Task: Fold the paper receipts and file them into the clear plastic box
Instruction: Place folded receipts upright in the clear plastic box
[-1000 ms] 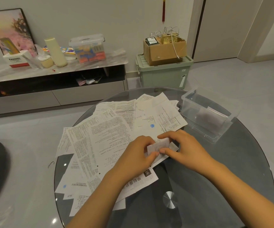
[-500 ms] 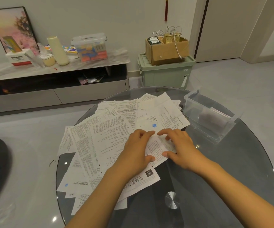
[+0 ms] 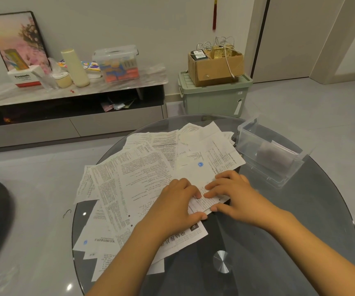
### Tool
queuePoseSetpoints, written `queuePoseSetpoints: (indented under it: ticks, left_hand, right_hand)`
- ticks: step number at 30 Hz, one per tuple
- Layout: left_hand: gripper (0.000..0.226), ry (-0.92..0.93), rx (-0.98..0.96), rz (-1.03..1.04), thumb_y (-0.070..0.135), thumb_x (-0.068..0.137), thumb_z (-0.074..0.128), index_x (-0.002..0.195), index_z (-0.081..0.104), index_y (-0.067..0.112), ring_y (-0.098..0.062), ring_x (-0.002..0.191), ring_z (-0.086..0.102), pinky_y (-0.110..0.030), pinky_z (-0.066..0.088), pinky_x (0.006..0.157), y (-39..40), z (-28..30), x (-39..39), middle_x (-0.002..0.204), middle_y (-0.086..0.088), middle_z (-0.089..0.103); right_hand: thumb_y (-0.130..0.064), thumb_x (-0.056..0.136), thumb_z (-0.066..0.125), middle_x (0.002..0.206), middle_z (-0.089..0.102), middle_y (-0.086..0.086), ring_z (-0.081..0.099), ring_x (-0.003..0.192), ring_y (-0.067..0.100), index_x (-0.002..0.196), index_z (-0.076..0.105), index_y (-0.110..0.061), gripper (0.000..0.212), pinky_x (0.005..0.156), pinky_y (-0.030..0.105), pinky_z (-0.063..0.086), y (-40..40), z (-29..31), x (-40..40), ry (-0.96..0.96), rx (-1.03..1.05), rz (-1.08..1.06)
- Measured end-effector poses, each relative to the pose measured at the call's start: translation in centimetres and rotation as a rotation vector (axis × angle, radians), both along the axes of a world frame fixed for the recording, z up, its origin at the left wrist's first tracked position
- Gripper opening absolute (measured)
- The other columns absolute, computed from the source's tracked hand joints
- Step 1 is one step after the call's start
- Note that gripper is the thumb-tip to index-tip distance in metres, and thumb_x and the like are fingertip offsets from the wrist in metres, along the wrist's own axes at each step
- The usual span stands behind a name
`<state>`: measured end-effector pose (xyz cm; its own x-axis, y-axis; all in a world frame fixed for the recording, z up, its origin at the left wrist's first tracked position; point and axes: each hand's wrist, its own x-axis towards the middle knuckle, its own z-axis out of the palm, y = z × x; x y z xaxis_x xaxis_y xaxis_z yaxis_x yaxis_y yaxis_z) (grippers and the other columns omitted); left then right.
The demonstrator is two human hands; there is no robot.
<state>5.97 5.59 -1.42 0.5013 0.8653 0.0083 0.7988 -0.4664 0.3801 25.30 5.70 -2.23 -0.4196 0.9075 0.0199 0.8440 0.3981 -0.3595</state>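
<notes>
Both hands, left [image 3: 177,202] and right [image 3: 235,194], flat on a small receipt [image 3: 204,202] atop the paper pile on the worktop [image 3: 279,242]. Press the fold hard, edges lined up. Clear box [image 3: 270,154] waiting nearby, right.

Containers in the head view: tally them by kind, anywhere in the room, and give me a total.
Clear plastic box on the glass table, open, with folded receipts inside: 1
Clear lidded box on the sideboard: 1
Green storage bin on the floor: 1
Cardboard box on top of the green bin: 1
Total: 4
</notes>
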Motion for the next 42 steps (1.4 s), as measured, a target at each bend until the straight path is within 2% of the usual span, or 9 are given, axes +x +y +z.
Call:
queuePoseSetpoints:
  ticks: [6, 12, 17, 23, 26, 30, 35, 38, 42]
  left_hand:
    - [0.021, -0.138, -0.066, 0.026, 0.041, 0.091, 0.053, 0.095, 0.067, 0.025, -0.004, 0.089, 0.053, -0.021, 0.043, 0.076, 0.4, 0.7, -0.1, 0.094, 0.013, 0.059]
    - [0.024, -0.154, -0.044, 0.133, 0.026, 0.092, 0.056, 0.116, 0.058, 0.026, -0.002, 0.090, 0.049, -0.015, 0.039, 0.082, 1.1, 0.4, 0.1, 0.109, 0.010, 0.055]
    - [0.032, -0.097, -0.045, 0.145, 0.029, 0.090, 0.060, 0.122, 0.056, 0.024, -0.007, 0.105, 0.044, -0.018, 0.037, 0.090, 1.6, -0.1, 0.2, 0.112, 0.008, 0.050]
    - [0.032, -0.117, -0.121, 0.207, 0.032, 0.083, 0.069, 0.112, 0.060, 0.023, -0.006, 0.093, 0.047, -0.021, 0.042, 0.085, 1.8, -0.1, 0.9, 0.097, 0.010, 0.048]
    - [0.029, -0.147, -0.162, 0.233, 0.029, 0.081, 0.072, 0.104, 0.057, 0.024, -0.010, 0.097, 0.048, -0.024, 0.043, 0.086, 1.7, -0.1, 1.1, 0.098, 0.009, 0.046]
    - [0.027, -0.188, -0.185, 0.239, 0.026, 0.081, 0.072, 0.096, 0.049, 0.028, -0.005, 0.089, 0.045, -0.019, 0.037, 0.078, 1.3, 0.2, 1.3, 0.093, 0.015, 0.043]
    - [0.023, -0.388, -0.229, 0.326, 0.021, 0.080, 0.073, 0.087, 0.051, 0.026, 0.000, 0.068, 0.049, -0.014, 0.035, 0.060, 1.1, 0.8, 1.6, 0.083, 0.013, 0.055]
    - [0.022, -0.567, -0.353, 0.401, 0.017, 0.079, 0.074, 0.091, 0.059, 0.025, -0.002, 0.062, 0.054, -0.020, 0.045, 0.064, 1.2, 1.3, 1.9, 0.077, 0.009, 0.062]
    - [0.016, -0.727, -0.497, 0.435, 0.017, 0.080, 0.074, 0.094, 0.068, 0.022, -0.010, 0.075, 0.066, -0.028, 0.053, 0.071, 0.9, 2.1, 2.3, 0.085, 0.001, 0.071]
  right_hand:
    - [-0.050, 0.087, 0.052, 0.103, 0.057, -0.012, 0.041, 0.111, 0.015, 0.097, 0.066, -0.040, 0.020, 0.095, 0.027, 0.031, 0.3, -0.7, 0.0, 0.131, 0.000, -0.092]
    - [-0.032, 0.087, 0.062, 0.092, 0.058, -0.009, 0.048, 0.094, 0.012, 0.109, 0.056, -0.033, 0.022, 0.084, 0.027, 0.041, 0.1, -0.7, -1.6, 0.247, 0.065, -0.220]
    - [-0.033, 0.086, 0.063, 0.101, 0.056, -0.006, 0.044, 0.102, 0.013, 0.099, 0.066, -0.028, 0.015, 0.089, 0.023, 0.033, 0.2, -1.2, -1.7, 0.184, 0.102, -0.245]
    - [-0.037, 0.086, 0.062, 0.102, 0.056, -0.007, 0.043, 0.104, 0.014, 0.104, 0.064, -0.027, 0.021, 0.089, 0.023, 0.029, 0.2, -1.1, -1.7, 0.136, 0.103, -0.301]
    - [-0.040, 0.085, 0.062, 0.103, 0.055, -0.007, 0.043, 0.104, 0.013, 0.110, 0.062, -0.026, 0.029, 0.089, 0.022, 0.031, 0.1, -1.1, -1.7, 0.123, 0.078, -0.330]
    - [-0.033, 0.082, 0.067, 0.096, 0.048, -0.010, 0.038, 0.097, 0.009, 0.094, 0.060, -0.026, 0.015, 0.091, 0.024, 0.035, 0.2, -0.7, -1.7, 0.215, -0.019, -0.364]
    - [-0.021, 0.085, 0.065, 0.088, 0.054, -0.010, 0.050, 0.085, 0.009, 0.082, 0.052, -0.028, 0.014, 0.064, 0.013, 0.036, 0.1, 0.1, -1.8, 0.460, -0.127, -0.387]
    - [-0.018, 0.088, 0.060, 0.090, 0.062, 0.001, 0.053, 0.070, 0.010, 0.086, 0.054, -0.024, 0.009, 0.057, 0.015, 0.043, -0.3, 0.8, -1.9, 0.574, -0.146, -0.399]
    - [-0.015, 0.085, 0.065, 0.088, 0.061, -0.004, 0.053, 0.066, 0.007, 0.088, 0.057, -0.030, 0.018, 0.059, 0.009, 0.041, -0.5, 1.8, -1.6, 0.718, -0.068, -0.438]
